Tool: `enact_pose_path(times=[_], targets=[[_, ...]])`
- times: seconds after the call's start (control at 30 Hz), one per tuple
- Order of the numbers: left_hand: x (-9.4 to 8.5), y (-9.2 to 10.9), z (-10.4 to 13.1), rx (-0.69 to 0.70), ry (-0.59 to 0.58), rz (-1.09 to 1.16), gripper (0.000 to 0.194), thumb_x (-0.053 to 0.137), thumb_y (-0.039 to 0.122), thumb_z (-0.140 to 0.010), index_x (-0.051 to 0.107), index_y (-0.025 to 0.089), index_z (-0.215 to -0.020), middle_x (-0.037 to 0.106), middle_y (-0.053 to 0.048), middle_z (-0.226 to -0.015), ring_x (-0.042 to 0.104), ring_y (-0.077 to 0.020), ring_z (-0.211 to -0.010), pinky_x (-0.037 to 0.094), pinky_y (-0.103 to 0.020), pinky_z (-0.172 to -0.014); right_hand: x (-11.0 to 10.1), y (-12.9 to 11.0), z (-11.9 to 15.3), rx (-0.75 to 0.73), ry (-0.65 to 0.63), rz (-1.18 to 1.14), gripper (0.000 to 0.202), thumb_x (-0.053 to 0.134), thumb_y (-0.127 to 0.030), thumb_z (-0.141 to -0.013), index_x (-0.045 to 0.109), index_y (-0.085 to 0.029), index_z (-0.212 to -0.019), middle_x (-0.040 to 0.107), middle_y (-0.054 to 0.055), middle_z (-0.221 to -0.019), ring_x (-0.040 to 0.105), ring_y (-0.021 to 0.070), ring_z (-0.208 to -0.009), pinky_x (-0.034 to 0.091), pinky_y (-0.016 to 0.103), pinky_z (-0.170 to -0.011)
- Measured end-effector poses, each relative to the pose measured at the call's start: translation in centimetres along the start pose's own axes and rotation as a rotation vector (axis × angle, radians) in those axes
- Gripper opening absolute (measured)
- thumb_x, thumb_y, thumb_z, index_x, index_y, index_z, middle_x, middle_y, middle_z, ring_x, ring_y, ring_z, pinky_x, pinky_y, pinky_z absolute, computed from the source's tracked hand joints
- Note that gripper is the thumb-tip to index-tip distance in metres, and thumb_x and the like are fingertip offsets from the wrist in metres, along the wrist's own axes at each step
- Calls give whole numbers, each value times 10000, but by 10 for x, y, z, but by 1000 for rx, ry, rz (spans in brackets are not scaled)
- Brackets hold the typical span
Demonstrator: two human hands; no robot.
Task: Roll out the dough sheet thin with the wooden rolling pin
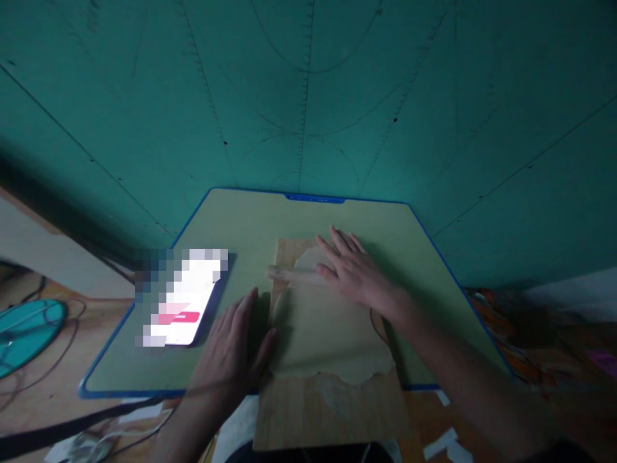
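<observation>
A thin, wide sheet of dough [332, 334] with an uneven edge covers much of a wooden board [313, 411]. Across the dough's far part lies a slim wooden rolling pin [284, 274], its left end past the board's edge. My right hand [349, 273] rests over the pin's right part, palm down with fingers stretched out and spread; the pin's right end is hidden under it. My left hand [241, 334] is beside the board's left edge, fingers extended and thumb apart near the dough's left edge, holding nothing.
Under the board is a pale green table [245, 218] with a blue rim. A lit phone or tablet [186, 308], partly pixelated, stands at its left. Behind rises a green wall [308, 96]. A teal round object [29, 331], cables and paper scraps [446, 444] lie around below.
</observation>
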State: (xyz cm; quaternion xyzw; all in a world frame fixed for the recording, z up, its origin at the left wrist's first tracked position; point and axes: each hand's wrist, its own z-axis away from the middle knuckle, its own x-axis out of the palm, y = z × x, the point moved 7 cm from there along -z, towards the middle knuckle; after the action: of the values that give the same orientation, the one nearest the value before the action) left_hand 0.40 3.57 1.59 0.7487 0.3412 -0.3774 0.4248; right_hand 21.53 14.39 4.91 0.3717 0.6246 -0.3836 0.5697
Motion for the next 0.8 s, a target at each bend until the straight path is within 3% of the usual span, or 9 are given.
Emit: enact_pose_path(times=[0.13,0.33,0.47,0.63,0.7,0.8], targets=[[0,1,1,-20,36,12,599,495,358,-1008,299,150,-1534,622,-204,-1303,639,-308,-1192,575,-445,-960,-2,5,-4,14,9,-16,616,384,-460,-1041,387,-132,-1563,279,190,-1656,243,339,-1532,208,550,-1236],[-3,2,2,-78,23,78,645,454,353,-1021,202,210,-1597,571,-184,-1414,584,-317,-1285,544,-479,-1022,3,-45,76,-169,57,-29,699,481,-526,-997,392,-106,-1549,355,212,-1617,330,350,-1496,321,564,-1201],[-4,2,-2,-44,-44,69,640,429,357,-1031,174,217,-1601,585,-187,-1383,596,-326,-1265,552,-499,-1004,5,-54,100,-159,75,2,589,508,-346,-1004,410,-113,-1536,401,202,-1595,383,335,-1471,380,543,-1177],[-8,12,6,-58,19,36,694,484,385,-1002,185,208,-1602,503,-203,-1467,547,-357,-1320,538,-540,-1022,-1,-10,63,33,82,31,433,468,-252,-1015,540,-110,-1417,429,221,-1574,499,341,-1384,476,511,-1078],[-13,31,9,3,28,27,684,517,367,-988,240,196,-1589,474,-204,-1507,501,-366,-1369,527,-550,-1046,-3,15,52,135,78,32,374,424,-237,-1026,586,-102,-1335,417,230,-1577,557,343,-1317,519,491,-1002],[-10,74,8,261,-101,25,590,535,324,-978,370,182,-1527,511,-172,-1507,467,-346,-1411,531,-528,-1065,-2,41,48,208,93,23,323,414,-258,-1030,615,-97,-1226,459,237,-1541,570,342,-1287,509,470,-981]])
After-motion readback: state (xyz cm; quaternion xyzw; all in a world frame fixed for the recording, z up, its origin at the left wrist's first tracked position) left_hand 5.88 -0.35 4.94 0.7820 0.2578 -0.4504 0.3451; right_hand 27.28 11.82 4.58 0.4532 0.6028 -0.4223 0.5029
